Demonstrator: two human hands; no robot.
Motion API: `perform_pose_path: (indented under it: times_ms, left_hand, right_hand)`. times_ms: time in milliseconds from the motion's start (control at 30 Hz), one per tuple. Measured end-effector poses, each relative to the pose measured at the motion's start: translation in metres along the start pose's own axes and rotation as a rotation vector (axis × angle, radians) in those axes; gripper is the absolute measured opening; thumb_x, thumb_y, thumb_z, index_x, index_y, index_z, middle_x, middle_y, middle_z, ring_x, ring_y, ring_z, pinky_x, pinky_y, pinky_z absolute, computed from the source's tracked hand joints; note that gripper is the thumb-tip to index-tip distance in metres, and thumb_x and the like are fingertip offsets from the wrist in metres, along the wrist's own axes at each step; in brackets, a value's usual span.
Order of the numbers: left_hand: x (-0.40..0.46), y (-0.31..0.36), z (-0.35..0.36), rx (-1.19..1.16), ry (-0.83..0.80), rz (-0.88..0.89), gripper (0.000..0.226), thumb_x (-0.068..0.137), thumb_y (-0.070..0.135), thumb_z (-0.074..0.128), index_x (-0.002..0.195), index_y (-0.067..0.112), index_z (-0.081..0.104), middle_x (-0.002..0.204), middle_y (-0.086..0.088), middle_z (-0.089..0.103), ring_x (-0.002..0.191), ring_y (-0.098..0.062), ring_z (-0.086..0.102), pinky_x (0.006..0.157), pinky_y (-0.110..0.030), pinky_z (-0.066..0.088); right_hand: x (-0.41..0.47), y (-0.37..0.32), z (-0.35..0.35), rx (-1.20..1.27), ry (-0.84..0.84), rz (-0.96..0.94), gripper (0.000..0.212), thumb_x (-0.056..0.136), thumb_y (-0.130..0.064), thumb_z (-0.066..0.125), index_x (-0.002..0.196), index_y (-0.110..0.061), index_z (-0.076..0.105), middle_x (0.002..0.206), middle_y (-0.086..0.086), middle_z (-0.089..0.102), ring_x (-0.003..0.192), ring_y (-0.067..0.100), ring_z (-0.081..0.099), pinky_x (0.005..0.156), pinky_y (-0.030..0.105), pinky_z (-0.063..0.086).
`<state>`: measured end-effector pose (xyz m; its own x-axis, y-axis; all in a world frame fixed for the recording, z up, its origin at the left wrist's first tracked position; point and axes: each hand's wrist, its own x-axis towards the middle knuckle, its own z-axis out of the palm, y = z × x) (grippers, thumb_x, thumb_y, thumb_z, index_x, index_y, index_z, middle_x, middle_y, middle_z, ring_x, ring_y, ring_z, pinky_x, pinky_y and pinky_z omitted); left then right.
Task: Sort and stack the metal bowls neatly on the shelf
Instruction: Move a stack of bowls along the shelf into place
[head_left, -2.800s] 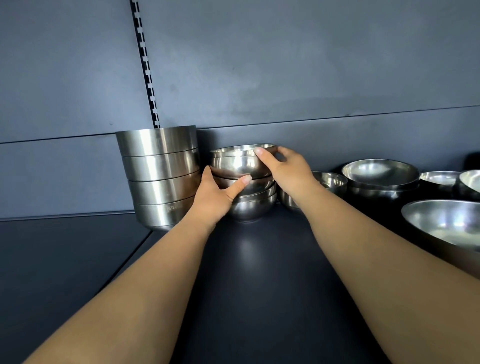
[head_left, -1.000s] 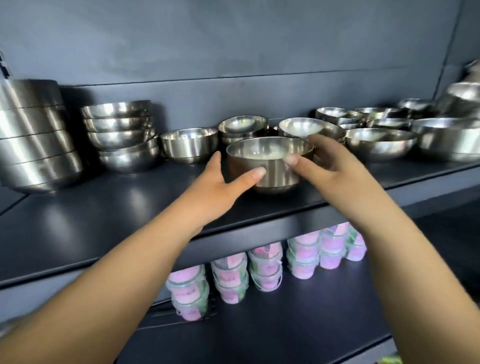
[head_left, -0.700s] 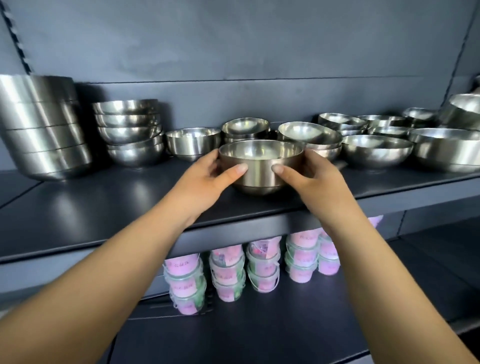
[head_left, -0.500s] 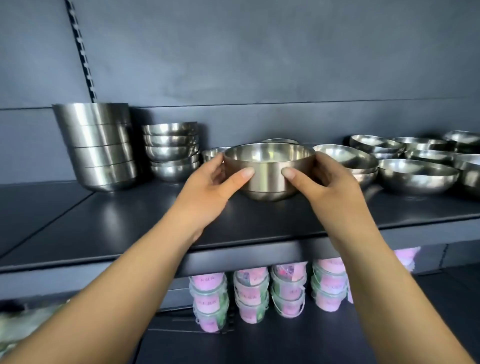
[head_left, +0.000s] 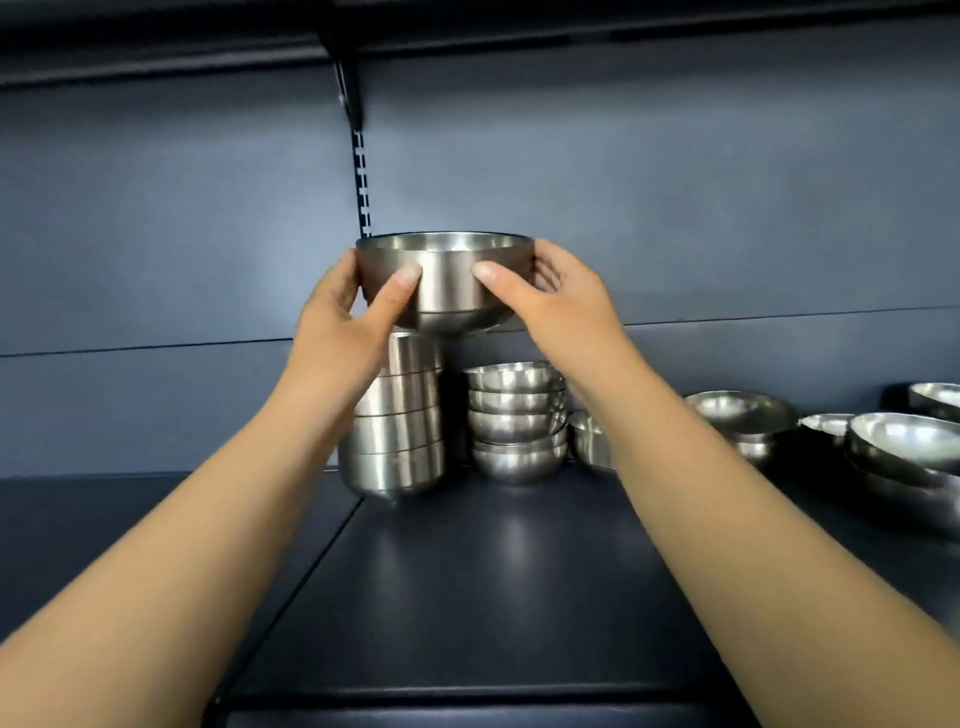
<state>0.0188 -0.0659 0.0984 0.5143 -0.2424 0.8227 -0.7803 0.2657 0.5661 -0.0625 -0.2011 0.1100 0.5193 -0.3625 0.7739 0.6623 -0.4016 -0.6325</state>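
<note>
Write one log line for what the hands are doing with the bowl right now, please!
step: stacking | left hand + right hand: hold steel bowl | position: above tall bowl stack | not yet seated

held bowl (head_left: 445, 283) above tall stack (head_left: 397, 431), short stack (head_left: 516, 421) right.
</note>
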Motion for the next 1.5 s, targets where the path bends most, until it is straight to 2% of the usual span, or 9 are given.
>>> perform_pose_path:
  times_ms: [167, 400, 733, 867, 1000, 1100, 1200, 1333, 1500]
  left_hand:
    - [0.049, -0.045, -0.040, 0.136, 0.030, -0.017, 0.024, 0.092, 0.032, 0.051, 0.110, 0.017, 0.057, 0.106, 0.008, 0.064, 0.096, 0.001, 0.057, 0.080, -0.009, 0.041]
    - [0.080, -0.108, -0.058, 0.096, 0.008, -0.167, 0.030, 0.090, 0.035, 0.053, 0.107, 0.011, 0.060, 0.111, -0.005, 0.066, 0.108, -0.021, 0.059, 0.100, -0.039, 0.044]
    - [0.072, -0.134, -0.058, -0.029, -0.025, -0.284, 0.036, 0.090, 0.041, 0.051, 0.113, 0.014, 0.057, 0.115, 0.004, 0.065, 0.112, -0.013, 0.057, 0.099, -0.030, 0.043]
    - [0.066, -0.132, -0.051, 0.027, -0.013, -0.355, 0.070, 0.091, 0.050, 0.043, 0.148, 0.019, 0.016, 0.148, 0.013, 0.028, 0.137, -0.007, 0.025, 0.105, -0.021, 0.020]
    - [0.060, -0.125, -0.052, 0.221, -0.058, -0.371, 0.073, 0.093, 0.051, 0.034, 0.148, 0.022, -0.004, 0.159, 0.001, 0.005, 0.145, -0.016, 0.007, 0.115, -0.030, 0.008]
    - [0.050, -0.109, -0.059, 0.314, 0.018, -0.220, 0.065, 0.096, 0.043, 0.037, 0.149, 0.022, 0.005, 0.159, 0.003, 0.005, 0.145, -0.010, 0.003, 0.112, -0.021, 0.003]
    - [0.023, -0.090, -0.064, 0.390, 0.078, -0.047, 0.055, 0.096, 0.033, 0.040, 0.147, 0.020, 0.021, 0.156, 0.004, 0.020, 0.142, -0.006, 0.012, 0.100, -0.005, 0.005]
    - [-0.032, -0.071, -0.051, 0.602, -0.164, 0.153, 0.042, 0.095, 0.029, 0.044, 0.132, 0.011, 0.050, 0.122, -0.005, 0.056, 0.123, -0.022, 0.045, 0.096, -0.008, 0.023]
    - [-0.083, -0.049, 0.013, 1.068, -0.568, 0.172, 0.053, 0.093, 0.048, 0.034, 0.135, 0.018, 0.046, 0.136, -0.003, 0.051, 0.129, -0.020, 0.038, 0.108, -0.030, 0.027]
  right_hand:
    - [0.050, 0.039, 0.053, -0.038, -0.040, 0.080, 0.014, 0.081, -0.022, 0.067, 0.092, -0.020, 0.059, 0.091, -0.011, 0.062, 0.090, 0.006, 0.059, 0.083, 0.017, 0.046]
    - [0.083, 0.083, 0.083, -0.218, -0.044, 0.207, 0.029, 0.081, -0.031, 0.066, 0.103, -0.013, 0.058, 0.108, 0.004, 0.065, 0.099, 0.018, 0.060, 0.089, 0.029, 0.047]
    - [0.081, 0.098, 0.091, -0.265, -0.021, 0.286, 0.025, 0.078, -0.035, 0.068, 0.092, -0.016, 0.061, 0.088, -0.006, 0.065, 0.084, 0.011, 0.061, 0.068, 0.019, 0.044]
    - [0.077, 0.103, 0.093, -0.209, 0.001, 0.284, 0.012, 0.082, -0.029, 0.066, 0.076, -0.022, 0.058, 0.079, -0.014, 0.061, 0.073, 0.000, 0.057, 0.055, 0.008, 0.042]
    - [0.070, 0.097, 0.088, -0.266, 0.012, 0.303, 0.026, 0.085, -0.033, 0.061, 0.102, -0.015, 0.057, 0.096, -0.010, 0.059, 0.083, 0.005, 0.055, 0.068, 0.006, 0.040]
    - [0.064, 0.083, 0.076, -0.434, 0.026, 0.240, 0.061, 0.085, -0.037, 0.059, 0.133, -0.003, 0.041, 0.135, 0.006, 0.049, 0.121, 0.017, 0.047, 0.092, 0.019, 0.031]
    - [0.039, 0.069, 0.060, -0.518, -0.003, 0.171, 0.057, 0.085, -0.037, 0.059, 0.132, -0.008, 0.045, 0.135, 0.007, 0.050, 0.122, 0.017, 0.048, 0.096, 0.022, 0.033]
    - [-0.027, 0.056, 0.015, -0.809, -0.154, 0.096, 0.044, 0.086, -0.038, 0.056, 0.125, -0.016, 0.054, 0.123, 0.002, 0.061, 0.112, 0.018, 0.055, 0.092, 0.026, 0.038]
    - [-0.088, 0.038, -0.070, -1.056, -0.304, 0.183, 0.028, 0.083, -0.045, 0.053, 0.097, -0.023, 0.065, 0.100, -0.003, 0.068, 0.096, 0.018, 0.060, 0.084, 0.032, 0.045]
